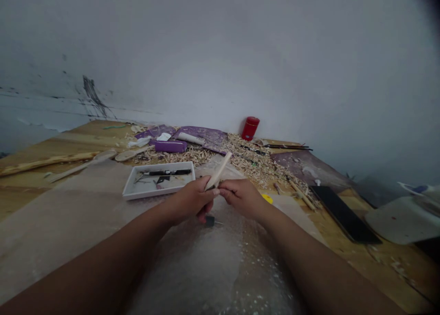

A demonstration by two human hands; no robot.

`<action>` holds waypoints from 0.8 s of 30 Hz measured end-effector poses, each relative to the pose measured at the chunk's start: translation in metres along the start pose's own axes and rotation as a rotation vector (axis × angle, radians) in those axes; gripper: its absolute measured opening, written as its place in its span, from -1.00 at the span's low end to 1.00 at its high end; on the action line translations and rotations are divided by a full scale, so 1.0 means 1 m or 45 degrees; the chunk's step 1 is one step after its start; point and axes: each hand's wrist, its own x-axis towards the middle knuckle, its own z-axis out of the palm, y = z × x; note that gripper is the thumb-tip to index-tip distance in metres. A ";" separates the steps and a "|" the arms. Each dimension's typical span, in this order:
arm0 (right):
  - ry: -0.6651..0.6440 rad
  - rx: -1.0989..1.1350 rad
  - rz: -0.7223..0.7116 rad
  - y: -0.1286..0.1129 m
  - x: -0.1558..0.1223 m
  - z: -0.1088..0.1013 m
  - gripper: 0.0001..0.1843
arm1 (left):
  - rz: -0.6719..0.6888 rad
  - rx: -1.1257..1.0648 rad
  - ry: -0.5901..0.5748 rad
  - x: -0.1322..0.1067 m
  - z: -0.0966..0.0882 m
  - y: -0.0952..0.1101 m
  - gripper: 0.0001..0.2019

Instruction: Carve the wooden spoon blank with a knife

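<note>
My left hand is closed round a pale strip of wood, whose upper end points away and to the right. Against it, my right hand has its fingers pinched together at the strip's near side. What lies in that pinch is hidden. Just below my left hand shows a small dark block with a thin metal pin; whether the hand touches it I cannot tell. A white tray with a black pen-like tool and small pieces stands left of my hands.
Wood shavings cover the back of the table, around a purple box. A red can stands by the wall. Wooden spoons lie left. A black phone-like slab and a white container are right. Translucent sheeting lies under my arms.
</note>
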 end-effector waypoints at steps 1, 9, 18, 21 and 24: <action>0.006 -0.008 0.004 0.000 0.000 -0.001 -0.74 | 0.000 -0.026 -0.006 0.000 0.000 0.000 -0.83; -0.025 0.026 -0.034 -0.002 -0.001 -0.009 -0.75 | 0.000 -0.315 -0.018 0.001 0.001 0.000 -0.75; -0.112 0.282 -0.152 -0.006 -0.002 -0.016 -0.78 | -0.026 -0.620 -0.189 -0.002 0.000 -0.002 -0.74; -0.132 0.360 -0.181 -0.007 -0.002 -0.019 -0.78 | -0.013 -0.681 -0.226 -0.003 0.000 0.000 -0.74; -0.134 0.411 -0.178 -0.007 -0.002 -0.020 -0.78 | -0.007 -0.709 -0.224 -0.004 0.001 0.000 -0.75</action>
